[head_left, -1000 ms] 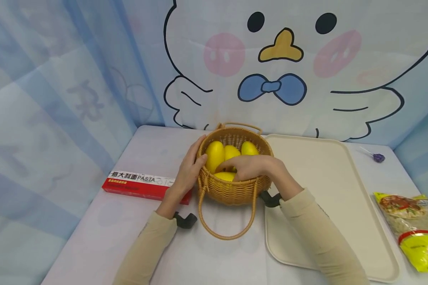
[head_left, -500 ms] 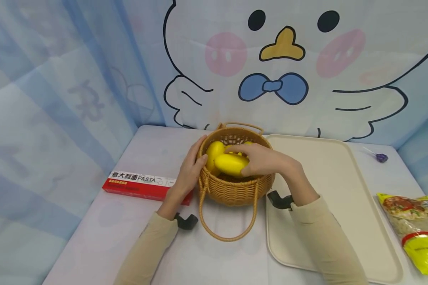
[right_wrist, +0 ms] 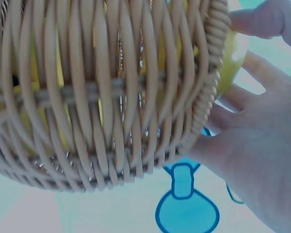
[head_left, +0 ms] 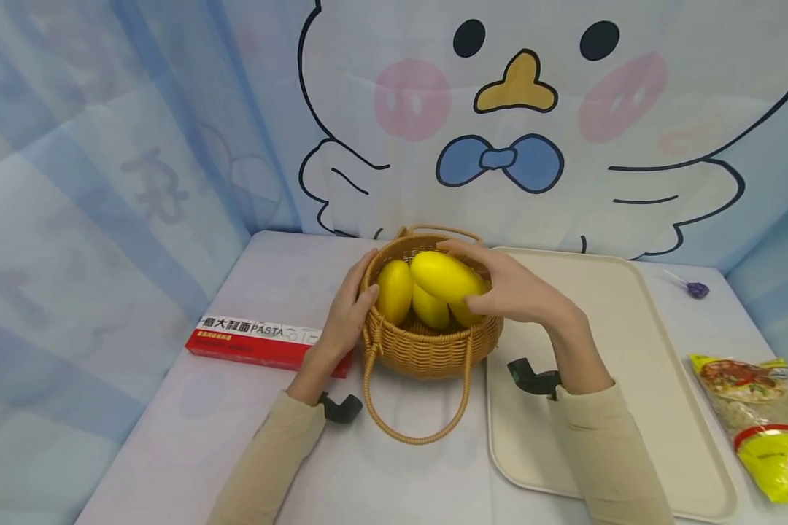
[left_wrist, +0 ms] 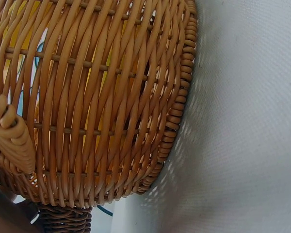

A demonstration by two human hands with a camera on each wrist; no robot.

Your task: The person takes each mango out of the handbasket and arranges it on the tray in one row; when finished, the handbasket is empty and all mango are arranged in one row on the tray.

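Observation:
A round wicker basket (head_left: 427, 357) stands on the table with several yellow mangoes (head_left: 395, 292) in it. My left hand (head_left: 344, 313) holds the basket's left side, its thumb at the rim. Between the thumb and fingers of my right hand (head_left: 522, 288) is one mango (head_left: 446, 275), raised over the others at the basket's right side. The left wrist view is filled by the basket's woven wall (left_wrist: 97, 97), which hides most of the left hand. In the right wrist view, the held mango (right_wrist: 231, 60) shows partly past the rim, beside my right hand (right_wrist: 262, 126).
A red and white pasta box (head_left: 263, 343) lies to the left, partly behind my left wrist. Right of the basket is a beige tray (head_left: 597, 306), under my right forearm. A yellow food packet (head_left: 762, 423) and a purple lollipop (head_left: 697, 290) lie farther right.
My right hand has taken a mango from the basket's front, lifted it, and moved it toward the back right of the basket. The left hand has stayed on the basket.

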